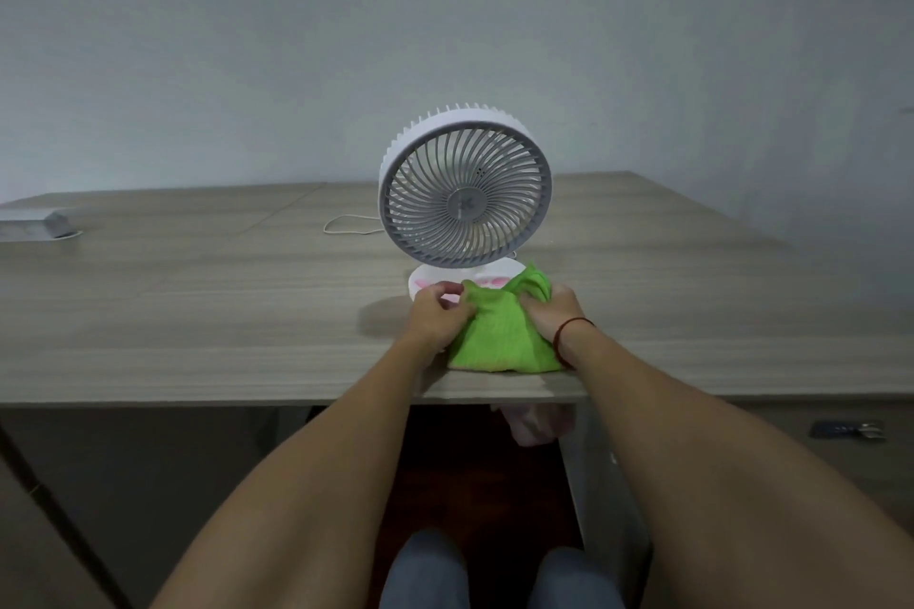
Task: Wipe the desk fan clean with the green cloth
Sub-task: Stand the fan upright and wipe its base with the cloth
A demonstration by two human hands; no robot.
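both hands clamped on the fuzzy green cloth.
a hard wipe could tip the round white plastic fan or snag its thin white cord on the wooden bench.

White desk fan stands upright, grille forward; bunched green cloth apparently touches its base.

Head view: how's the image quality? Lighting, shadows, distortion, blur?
Head view: dim, flat, cool light, no glare; the desk fan throws a soft shadow left of its base on the desk. Wide-angle stretch swells the forearms near the bottom edge. Centre is fairly sharp: grille ribs are distinct, and the green cloth held by the left hand and right hand shows texture; the edges are softer.
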